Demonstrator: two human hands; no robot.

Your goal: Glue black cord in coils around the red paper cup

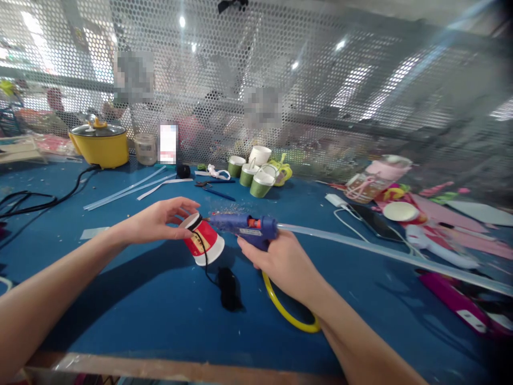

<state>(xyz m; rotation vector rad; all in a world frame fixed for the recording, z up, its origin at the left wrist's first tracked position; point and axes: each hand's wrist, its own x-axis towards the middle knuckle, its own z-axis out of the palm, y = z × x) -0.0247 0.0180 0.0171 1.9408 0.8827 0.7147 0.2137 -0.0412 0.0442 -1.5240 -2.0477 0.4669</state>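
Observation:
A red and white paper cup [209,247], tilted with its wide rim down to the right, is gripped by my left hand [170,218] at its narrow end. Black yarn circles that end, and a strand hangs down to a small black yarn bundle [229,289] on the table. My right hand [282,259] is wrapped around the handle of a blue hot glue gun [250,223]. Its nozzle points left, at or very close to the yarn on the cup. A long clear glue stick [360,243] sticks out of the gun's back, and a yellow cord [288,315] curves below.
Green and white paper cups [262,183], pliers [206,185] and glue sticks [128,188] lie toward the back. A yellow electric pot [100,147] stands back left by a glass jar [145,149]. A phone [374,220], cables and a purple power strip [452,299] are at right. Perforated metal panels rise behind.

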